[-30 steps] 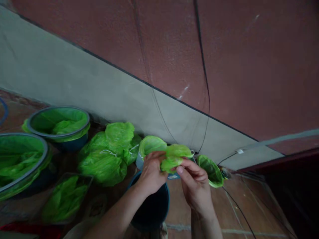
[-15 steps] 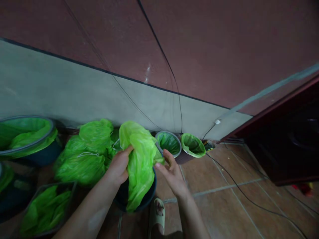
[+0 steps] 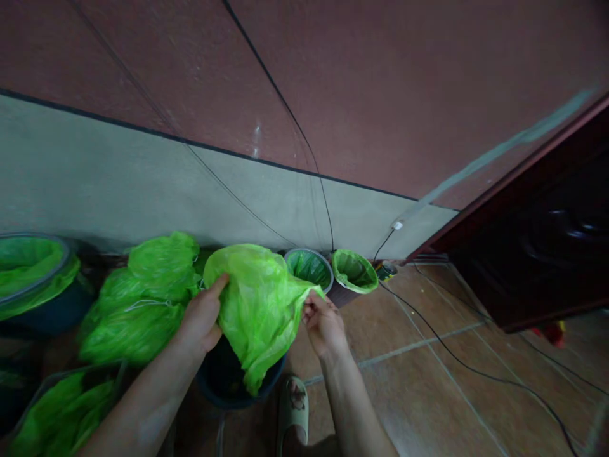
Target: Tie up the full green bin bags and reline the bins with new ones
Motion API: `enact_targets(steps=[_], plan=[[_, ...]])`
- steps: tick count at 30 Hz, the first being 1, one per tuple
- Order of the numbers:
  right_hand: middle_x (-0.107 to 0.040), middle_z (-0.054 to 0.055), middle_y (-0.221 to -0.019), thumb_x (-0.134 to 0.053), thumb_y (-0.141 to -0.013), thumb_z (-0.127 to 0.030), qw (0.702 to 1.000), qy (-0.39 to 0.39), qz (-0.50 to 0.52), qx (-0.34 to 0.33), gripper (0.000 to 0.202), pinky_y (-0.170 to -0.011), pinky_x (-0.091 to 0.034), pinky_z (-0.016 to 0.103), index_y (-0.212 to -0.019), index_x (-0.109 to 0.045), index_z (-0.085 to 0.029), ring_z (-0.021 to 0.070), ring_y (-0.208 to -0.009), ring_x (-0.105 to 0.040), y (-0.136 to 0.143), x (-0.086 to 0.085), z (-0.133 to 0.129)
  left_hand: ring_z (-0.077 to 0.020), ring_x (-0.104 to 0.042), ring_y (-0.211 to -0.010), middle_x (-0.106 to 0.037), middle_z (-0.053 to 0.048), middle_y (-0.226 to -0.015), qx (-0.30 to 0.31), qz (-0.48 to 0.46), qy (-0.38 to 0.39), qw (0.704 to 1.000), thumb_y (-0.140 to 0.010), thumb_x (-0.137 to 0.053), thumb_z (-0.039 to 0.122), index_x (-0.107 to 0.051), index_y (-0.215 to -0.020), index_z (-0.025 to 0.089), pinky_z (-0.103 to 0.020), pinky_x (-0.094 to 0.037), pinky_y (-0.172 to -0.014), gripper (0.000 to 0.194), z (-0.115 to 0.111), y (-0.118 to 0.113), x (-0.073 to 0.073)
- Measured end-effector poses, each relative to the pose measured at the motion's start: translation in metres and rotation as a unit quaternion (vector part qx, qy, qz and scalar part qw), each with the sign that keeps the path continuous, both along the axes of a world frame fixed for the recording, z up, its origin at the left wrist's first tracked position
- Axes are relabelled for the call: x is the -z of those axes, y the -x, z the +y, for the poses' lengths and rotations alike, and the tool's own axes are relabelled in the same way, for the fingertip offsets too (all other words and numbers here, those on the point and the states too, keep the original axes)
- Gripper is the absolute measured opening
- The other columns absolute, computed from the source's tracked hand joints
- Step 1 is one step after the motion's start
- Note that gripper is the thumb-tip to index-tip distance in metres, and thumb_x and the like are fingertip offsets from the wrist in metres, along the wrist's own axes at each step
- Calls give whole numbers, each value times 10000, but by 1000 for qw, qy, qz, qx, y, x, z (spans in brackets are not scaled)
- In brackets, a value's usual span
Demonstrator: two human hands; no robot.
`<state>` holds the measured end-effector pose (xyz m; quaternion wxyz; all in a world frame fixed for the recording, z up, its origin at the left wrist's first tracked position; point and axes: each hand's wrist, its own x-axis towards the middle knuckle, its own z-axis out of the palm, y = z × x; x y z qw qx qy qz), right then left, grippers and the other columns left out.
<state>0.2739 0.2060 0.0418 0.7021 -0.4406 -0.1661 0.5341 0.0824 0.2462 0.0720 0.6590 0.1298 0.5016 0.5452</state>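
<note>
A bright green plastic garbage bag (image 3: 259, 298) is stretched between my two hands. My left hand (image 3: 204, 314) grips its left side, the thumb showing on the near face. My right hand (image 3: 323, 320) pinches the bag's right edge between closed fingertips. The bag's lower end droops over a dark blue trash can (image 3: 214, 377) below, whose inside looks dark. Tied green bags (image 3: 137, 304) with white drawstrings lie on the floor left of my left hand.
Two lined bins, one grey-rimmed (image 3: 310, 268) and one green-lined (image 3: 354, 271), stand against the wall. At left are a large lined bin (image 3: 66, 254) and a box holding green bags (image 3: 66, 406). A black cable (image 3: 476, 374) crosses the tiles. My slippered foot (image 3: 294, 406) is below.
My right hand has closed on the bag's right edge and pulled it outward, so the bag is spread wider. The view has shifted slightly to the right.
</note>
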Motion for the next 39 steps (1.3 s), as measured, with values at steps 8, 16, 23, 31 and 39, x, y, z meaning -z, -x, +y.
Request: enact_targets(steps=[8, 16, 23, 31, 39], plan=[[-719, -21, -761, -718, -739, -283, 988, -10, -24, 153, 166, -632, -548, 251, -836, -630, -182, 128, -678, -674, -79, 6, 3, -125, -641, -648, -711, 22, -694, -26, 92, -56, 994, -670, -750, 186, -680, -706, 160, -220, -511, -652, 83, 11, 31, -3], [-724, -22, -755, -640, -803, -266, 962, 34, 18, 269, 122, -659, -585, 287, -885, -630, -177, 145, -669, -686, -91, 9, 3, -197, -629, -857, -679, -22, -763, -98, 266, -40, 958, -766, -642, 254, -625, -732, 160, -286, -476, -765, 101, 28, 54, 11], [-744, 27, -804, -746, -743, -422, 996, 38, -26, 80, 322, -696, -589, 302, -899, -662, -153, 176, -714, -703, -45, 2, -4, -284, -568, -1197, -602, -71, -1331, 133, 315, -222, 913, -636, -764, 227, -580, -1276, 216, -331, -472, -936, 667, 8, 11, 20], [-752, 11, -770, -671, -835, -386, 993, 40, 108, -22, 214, -786, -574, 298, -839, -700, -174, 164, -718, -708, -39, -11, -5, -267, -460, -1350, -463, -132, -1488, 425, 510, -258, 702, -673, -588, 111, -415, -1444, 155, -381, -321, -1146, 792, -11, -9, 69], [-755, 14, -777, -604, -879, -426, 981, 25, 160, -104, 264, -855, -565, 342, -821, -711, -192, 183, -774, -717, -50, -16, -13, -240, -349, -1427, -228, -116, -1608, 369, 595, -297, 649, -764, -500, 83, -255, -1527, 209, -368, -345, -1142, 811, -11, -24, 71]])
